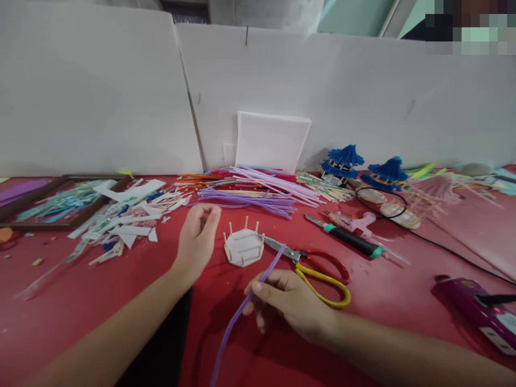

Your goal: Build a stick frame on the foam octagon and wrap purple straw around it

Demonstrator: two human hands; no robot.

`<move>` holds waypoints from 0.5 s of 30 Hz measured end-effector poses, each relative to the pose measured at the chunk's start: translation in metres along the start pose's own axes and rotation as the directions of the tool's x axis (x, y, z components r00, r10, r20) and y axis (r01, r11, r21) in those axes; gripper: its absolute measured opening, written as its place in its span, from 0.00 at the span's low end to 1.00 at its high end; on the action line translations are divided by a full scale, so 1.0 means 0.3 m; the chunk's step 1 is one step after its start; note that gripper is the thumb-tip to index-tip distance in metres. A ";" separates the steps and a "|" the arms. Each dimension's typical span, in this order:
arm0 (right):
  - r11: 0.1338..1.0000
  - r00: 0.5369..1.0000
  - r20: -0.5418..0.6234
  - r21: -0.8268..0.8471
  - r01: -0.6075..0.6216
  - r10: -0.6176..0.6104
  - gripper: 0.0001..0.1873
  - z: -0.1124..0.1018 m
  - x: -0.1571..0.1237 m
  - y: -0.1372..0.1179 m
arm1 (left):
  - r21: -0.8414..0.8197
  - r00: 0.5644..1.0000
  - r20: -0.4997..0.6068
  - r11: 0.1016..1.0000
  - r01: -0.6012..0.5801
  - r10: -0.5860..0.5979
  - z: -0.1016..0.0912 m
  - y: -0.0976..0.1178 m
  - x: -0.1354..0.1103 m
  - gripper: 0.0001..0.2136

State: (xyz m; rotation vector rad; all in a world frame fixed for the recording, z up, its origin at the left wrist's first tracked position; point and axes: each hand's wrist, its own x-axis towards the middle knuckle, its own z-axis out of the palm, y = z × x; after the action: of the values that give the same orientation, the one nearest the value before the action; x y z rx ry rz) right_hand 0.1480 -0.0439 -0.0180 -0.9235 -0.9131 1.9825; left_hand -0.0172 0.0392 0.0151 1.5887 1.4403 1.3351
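A long purple pipe cleaner (236, 317) is pinched between the thumb and fingers of my right hand (290, 306). One end points up toward the scissors, and the rest droops off the bottom of the view. My left hand (198, 239) is raised left of a small white polygonal base (244, 248) with several short wooden pegs standing along its edge. Its thumb and fingers are closed together; what they hold, if anything, cannot be made out. Scissors (324, 274) with one red and one yellow handle lie just beyond my right hand, their tip beside the base.
Purple pipe cleaners (258, 201) are piled behind the base. Right of them lie a utility knife (355, 240), a pink glue gun (360, 224) and blue roofed models (342, 161). White scraps (133, 226) and a brown frame (76, 217) lie left; a magenta device (479, 312) sits right.
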 end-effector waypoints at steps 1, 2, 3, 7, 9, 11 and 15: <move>1.000 1.000 -0.011 0.018 0.000 0.000 0.21 0.000 0.004 0.001 | 0.035 1.000 0.027 0.999 -0.009 0.008 -0.007 0.003 -0.023 0.11; 0.999 1.000 -0.025 0.033 0.004 -0.003 0.20 0.000 0.007 0.002 | 0.063 0.998 0.060 0.998 -0.016 0.012 -0.012 0.004 -0.048 0.11; 0.999 0.999 -0.039 0.045 0.005 -0.004 0.20 -0.001 0.009 0.001 | 0.104 0.995 0.100 0.994 -0.028 0.018 -0.015 0.003 -0.074 0.13; 0.996 0.998 -0.063 0.084 0.006 0.000 0.19 -0.004 0.009 -0.004 | 0.407 0.934 0.293 0.857 -0.317 0.206 -0.021 -0.019 -0.133 0.27; 0.995 0.998 -0.056 0.096 0.011 -0.006 0.18 -0.005 0.007 -0.006 | 0.488 0.870 0.402 0.737 -0.467 0.285 -0.028 -0.036 -0.128 0.17; 0.995 0.999 -0.052 0.099 0.019 -0.014 0.17 -0.007 0.008 -0.005 | 0.505 0.819 0.481 0.664 -0.551 0.313 -0.036 -0.050 -0.110 0.09; 0.996 0.998 -0.064 0.083 0.011 -0.006 0.18 -0.006 0.015 -0.004 | 0.460 0.771 0.543 0.650 -0.605 0.333 -0.046 -0.061 -0.079 0.07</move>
State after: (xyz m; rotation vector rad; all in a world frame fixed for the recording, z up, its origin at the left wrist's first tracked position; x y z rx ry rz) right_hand 0.1480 -0.0389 -0.0192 -0.9288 -0.7913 1.9572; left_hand -0.0342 0.0179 -0.0037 2.6651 1.2769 0.6795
